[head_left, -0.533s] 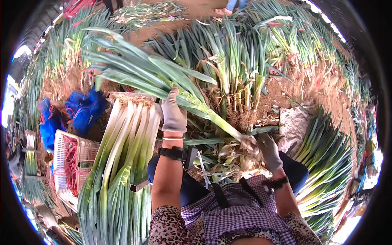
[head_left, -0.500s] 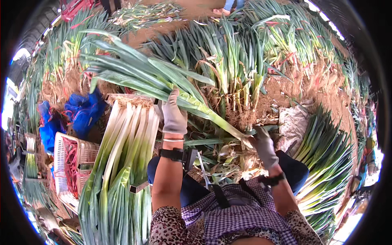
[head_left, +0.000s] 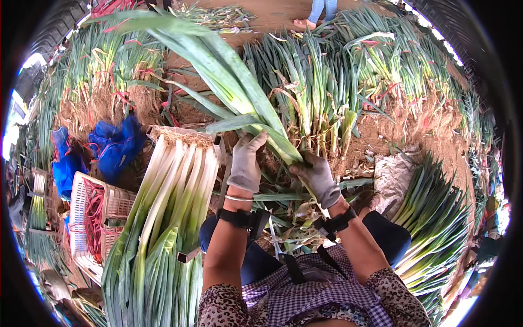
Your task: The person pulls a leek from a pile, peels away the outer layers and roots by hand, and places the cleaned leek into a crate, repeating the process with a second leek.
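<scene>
A long green leek (head_left: 231, 82) slants across in front of me, leaves toward the far left. My right hand (head_left: 317, 177), in a pale work glove, is closed around its lower stalk; the root end is hidden behind that hand. My left hand (head_left: 245, 166), gloved too, pinches at the stalk's near side, where an outer leaf (head_left: 234, 123) bends away to the left. To the left of my arm, several trimmed leeks (head_left: 169, 201) lie side by side in a metal frame (head_left: 188, 254), pale root ends away from me.
A white plastic basket (head_left: 80, 218) of red ties and blue netting (head_left: 114, 144) are at the left. Upright leek bundles (head_left: 313, 90) stand ahead, and a leek pile (head_left: 436, 223) lies at right. Leaf scraps (head_left: 294, 218) litter the ground by my knees. Another person's legs (head_left: 322, 11) show far off.
My right hand has moved up and left from the root end onto the stalk. My left hand has shifted right and toward me; an outer leaf now bends aside. The leek has turned steeper.
</scene>
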`<state>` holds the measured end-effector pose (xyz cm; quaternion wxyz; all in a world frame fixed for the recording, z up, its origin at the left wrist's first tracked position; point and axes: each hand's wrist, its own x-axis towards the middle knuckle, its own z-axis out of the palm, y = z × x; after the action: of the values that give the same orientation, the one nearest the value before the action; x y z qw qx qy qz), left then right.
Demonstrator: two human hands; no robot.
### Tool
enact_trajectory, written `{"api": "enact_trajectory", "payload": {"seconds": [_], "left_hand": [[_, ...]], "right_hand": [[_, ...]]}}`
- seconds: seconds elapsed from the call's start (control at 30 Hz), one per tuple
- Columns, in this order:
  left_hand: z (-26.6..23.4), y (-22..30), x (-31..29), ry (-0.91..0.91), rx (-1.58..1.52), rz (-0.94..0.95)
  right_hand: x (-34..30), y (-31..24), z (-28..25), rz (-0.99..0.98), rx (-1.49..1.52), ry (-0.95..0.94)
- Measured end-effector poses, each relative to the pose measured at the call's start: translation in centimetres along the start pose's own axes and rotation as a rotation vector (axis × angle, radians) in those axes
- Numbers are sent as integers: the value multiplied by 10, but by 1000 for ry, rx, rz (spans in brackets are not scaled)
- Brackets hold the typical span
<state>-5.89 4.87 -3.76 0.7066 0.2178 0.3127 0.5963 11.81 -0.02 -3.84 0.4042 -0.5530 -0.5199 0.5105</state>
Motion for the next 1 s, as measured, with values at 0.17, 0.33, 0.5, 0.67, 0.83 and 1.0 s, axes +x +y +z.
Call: {"api": "enact_trajectory", "payload": {"seconds": [0.17,0.33,0.5,0.67,0.83,1.0], "left_hand": [[-8,-12,3,30,-104,-120],[-7,-22,9,-67,-294,-160],[-5,-21,12,-46,-254,38],[12,-15,5,136,-85,205],[-8,-10,10,169,-97,284],[-35,14,11,205,-37,409]], "right_hand": [[-5,9,-4,-18,-158,13],[-9,-2,2,-15,-56,-4],[0,4,17,-136,-157,28],[7,25,30,-17,218,51],[-12,15,48,-155,-211,211],[-58,63,4,265,118,165]]}}
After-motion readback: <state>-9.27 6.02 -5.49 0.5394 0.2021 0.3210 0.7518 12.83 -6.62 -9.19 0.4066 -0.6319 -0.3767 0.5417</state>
